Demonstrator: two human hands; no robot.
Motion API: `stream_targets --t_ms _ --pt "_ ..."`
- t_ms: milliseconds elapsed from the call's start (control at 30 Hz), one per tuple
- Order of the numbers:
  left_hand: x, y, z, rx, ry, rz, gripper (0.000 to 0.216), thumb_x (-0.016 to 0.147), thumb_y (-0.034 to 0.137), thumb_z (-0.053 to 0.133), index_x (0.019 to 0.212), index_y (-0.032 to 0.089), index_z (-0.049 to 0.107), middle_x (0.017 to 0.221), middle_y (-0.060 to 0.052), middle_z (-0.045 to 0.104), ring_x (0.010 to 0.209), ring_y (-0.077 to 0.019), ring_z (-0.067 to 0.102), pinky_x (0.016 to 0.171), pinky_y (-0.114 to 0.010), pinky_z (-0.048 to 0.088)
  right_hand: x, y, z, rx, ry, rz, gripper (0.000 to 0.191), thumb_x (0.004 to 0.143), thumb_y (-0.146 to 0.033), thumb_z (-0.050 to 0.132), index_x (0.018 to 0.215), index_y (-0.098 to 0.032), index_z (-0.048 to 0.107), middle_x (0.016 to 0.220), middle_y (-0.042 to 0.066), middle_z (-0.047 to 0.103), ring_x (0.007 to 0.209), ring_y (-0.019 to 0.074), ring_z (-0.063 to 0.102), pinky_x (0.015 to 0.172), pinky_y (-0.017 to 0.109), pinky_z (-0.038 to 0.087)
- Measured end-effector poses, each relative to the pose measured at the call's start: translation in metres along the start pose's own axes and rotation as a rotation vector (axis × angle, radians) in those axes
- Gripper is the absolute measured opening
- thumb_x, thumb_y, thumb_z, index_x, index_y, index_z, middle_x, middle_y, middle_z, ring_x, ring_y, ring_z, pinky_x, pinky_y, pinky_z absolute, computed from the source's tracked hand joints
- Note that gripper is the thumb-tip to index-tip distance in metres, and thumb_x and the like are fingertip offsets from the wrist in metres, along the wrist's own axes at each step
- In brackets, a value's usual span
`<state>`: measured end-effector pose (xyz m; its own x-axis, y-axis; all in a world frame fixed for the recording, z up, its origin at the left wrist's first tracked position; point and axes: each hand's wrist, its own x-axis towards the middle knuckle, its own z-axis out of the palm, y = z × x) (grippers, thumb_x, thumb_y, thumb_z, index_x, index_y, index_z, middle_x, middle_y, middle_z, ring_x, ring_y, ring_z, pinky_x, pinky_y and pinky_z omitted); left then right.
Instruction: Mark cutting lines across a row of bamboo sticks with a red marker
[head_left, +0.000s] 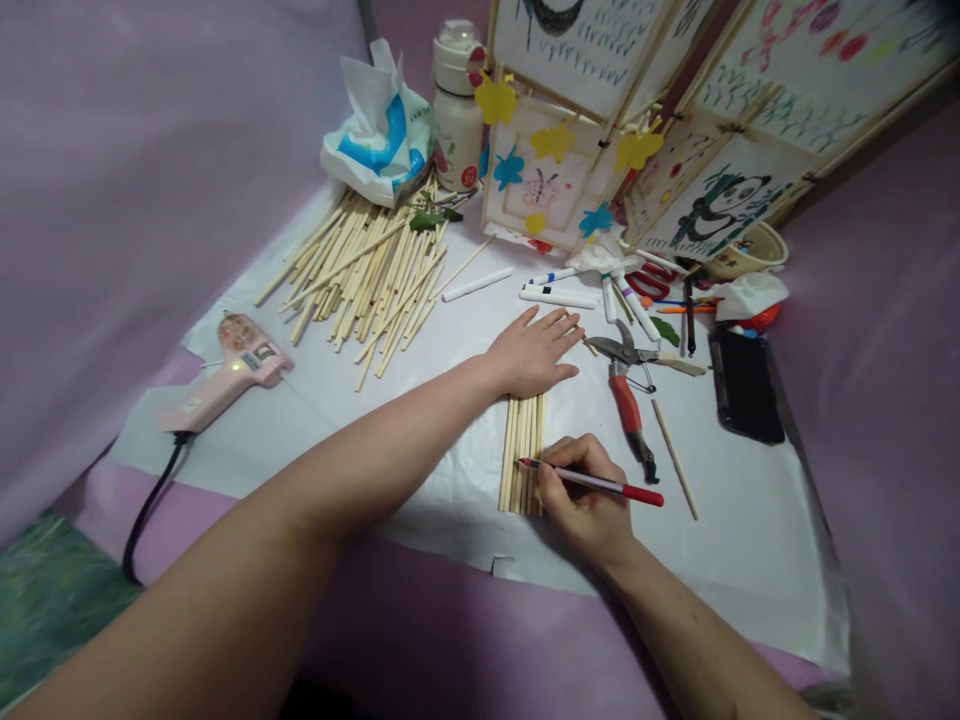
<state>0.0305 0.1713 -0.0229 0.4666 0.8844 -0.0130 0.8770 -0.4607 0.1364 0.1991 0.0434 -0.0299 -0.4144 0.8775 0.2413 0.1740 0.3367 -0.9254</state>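
Note:
Several wooden sticks lie side by side on a white sheet, forming a flat row. Across their far end rests my left hand, fingers spread, hiding that end. In my right hand is a red pen, gripped between thumb and fingers. Its tip points left and is at the sticks, a little below their middle; whether it touches them I cannot tell. Just right of the hands lie red-handled pruning shears with their blades apart, and a single loose stick.
A heap of sticks lies at the back left, by a tissue pack and a bottle. A pink glue gun is at left. Drawn panels stand behind markers. A phone lies at right.

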Motion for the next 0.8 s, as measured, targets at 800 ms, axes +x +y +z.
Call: stream_targets --t_ms 800 --pt "-0.0001 -0.0007 0.0023 0.003 0.017 0.007 0.065 0.103 0.050 0.036 0.159 0.016 0.032 0.168 -0.008 0.022 0.157 -0.0250 0.015 0.126 -0.052 0.015 0.0019 0.0007 -0.0005 0.018 0.043 0.002 0.021 0.095 -0.023 0.058 0.078 -0.024 0.046 0.064 -0.003 0.055 0.055 0.0131 0.050 0.053 0.029 0.039"
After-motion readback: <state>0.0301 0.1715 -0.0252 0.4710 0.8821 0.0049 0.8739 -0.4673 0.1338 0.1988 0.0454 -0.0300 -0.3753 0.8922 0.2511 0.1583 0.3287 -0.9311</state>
